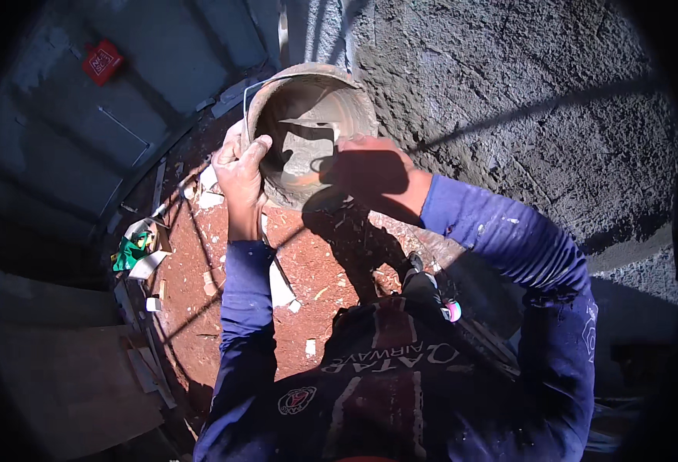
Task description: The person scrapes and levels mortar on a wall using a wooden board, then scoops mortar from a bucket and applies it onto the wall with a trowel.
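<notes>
A mortar-caked bucket [363, 98] is held up before me, its mouth toward me and its wire handle hanging at the left rim. My left hand [240, 165] grips the left rim, thumb over the edge and fingers outside. My right hand [373, 173] reaches in over the right side of the mouth, fingers curled. Beside its fingertips a flat, squarish grey patch [308, 154] shows inside the bucket. Whether that is a tool's blade or the bucket's bottom, I cannot tell. Shadow covers much of the right hand and hides what it holds.
A rough wet-plastered wall [523, 100] rises close on the right. On the left stands a smoother grey wall [192, 69] with a red box [102, 61]. Reddish ground [292, 254] below carries scattered chips, boards and a green wrapper [131, 250].
</notes>
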The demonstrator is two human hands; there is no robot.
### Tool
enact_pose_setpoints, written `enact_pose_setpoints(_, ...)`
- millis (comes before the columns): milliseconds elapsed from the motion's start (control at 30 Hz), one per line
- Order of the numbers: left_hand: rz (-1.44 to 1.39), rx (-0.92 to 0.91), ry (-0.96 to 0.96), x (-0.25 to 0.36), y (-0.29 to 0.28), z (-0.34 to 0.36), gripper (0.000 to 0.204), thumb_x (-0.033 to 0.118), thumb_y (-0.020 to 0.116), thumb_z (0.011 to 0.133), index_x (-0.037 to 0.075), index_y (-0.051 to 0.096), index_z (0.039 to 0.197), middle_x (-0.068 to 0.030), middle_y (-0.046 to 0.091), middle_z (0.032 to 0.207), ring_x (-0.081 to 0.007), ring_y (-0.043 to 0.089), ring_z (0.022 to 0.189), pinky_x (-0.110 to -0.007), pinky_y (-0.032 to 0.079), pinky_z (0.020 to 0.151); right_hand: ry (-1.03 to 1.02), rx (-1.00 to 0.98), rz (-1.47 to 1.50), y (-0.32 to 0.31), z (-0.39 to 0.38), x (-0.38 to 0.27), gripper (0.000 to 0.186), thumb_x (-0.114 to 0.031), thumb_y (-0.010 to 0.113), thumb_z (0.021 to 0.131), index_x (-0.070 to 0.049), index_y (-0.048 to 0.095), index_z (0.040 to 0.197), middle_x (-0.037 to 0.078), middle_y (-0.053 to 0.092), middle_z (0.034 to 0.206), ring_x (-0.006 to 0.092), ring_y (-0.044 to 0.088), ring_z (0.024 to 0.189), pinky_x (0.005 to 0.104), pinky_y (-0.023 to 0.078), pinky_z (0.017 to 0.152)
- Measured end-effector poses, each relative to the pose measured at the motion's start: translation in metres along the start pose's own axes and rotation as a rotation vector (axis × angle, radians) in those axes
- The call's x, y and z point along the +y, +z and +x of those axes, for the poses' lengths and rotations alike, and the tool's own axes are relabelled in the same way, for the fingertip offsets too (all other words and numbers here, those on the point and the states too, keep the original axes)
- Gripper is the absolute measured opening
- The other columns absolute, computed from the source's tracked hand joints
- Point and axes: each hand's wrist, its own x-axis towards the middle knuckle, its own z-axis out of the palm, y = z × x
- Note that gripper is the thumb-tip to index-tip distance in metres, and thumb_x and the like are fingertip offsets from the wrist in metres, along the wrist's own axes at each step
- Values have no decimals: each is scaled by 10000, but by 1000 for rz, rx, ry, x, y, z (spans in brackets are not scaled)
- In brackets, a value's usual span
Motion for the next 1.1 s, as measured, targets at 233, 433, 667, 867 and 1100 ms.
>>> enact_pose_setpoints(233,-1,3,51,-2,9,-4,344,-43,621,762,-40,620,1106,-73,654,1033,-131,598,910,-265,453,858,81,243,376,9,2,7,182,-107,651,705,-13,552,825,150,561,806,290,594,750,383,449,569)
enact_pose_setpoints(433,182,37,196,22,16,-7,118,-34,663,742,-62,661,857,-68,658,983,-83,559,790,-209,418,744,250,-86,-30,-31,13,9,135,-142,610,755,-18,592,807,142,599,812,318,631,735,405,510,606)
enact_pose_setpoints(667,327,44,406,18,22,1,77,-83,661,717,-81,626,785,-73,656,970,-61,492,736,-207,392,670,220,-195,-193,-26,39,20,128,-158,604,748,-50,666,720,118,676,742,274,683,730,387,540,589)
enact_pose_setpoints(867,350,-145,480,65,34,9,253,-57,692,689,-45,463,583,-123,660,962,-101,544,792,-227,417,709,394,-460,-531,-74,67,39,214,-225,598,812,-55,706,740,123,686,766,275,686,707,381,534,587)
enact_pose_setpoints(1100,105,-365,310,44,33,-2,367,-76,695,588,14,343,533,-185,654,1012,-272,583,1049,-336,420,900,375,-226,460,36,-34,27,361,-340,423,970,-52,567,1132,206,610,1002,382,587,920,435,472,819)
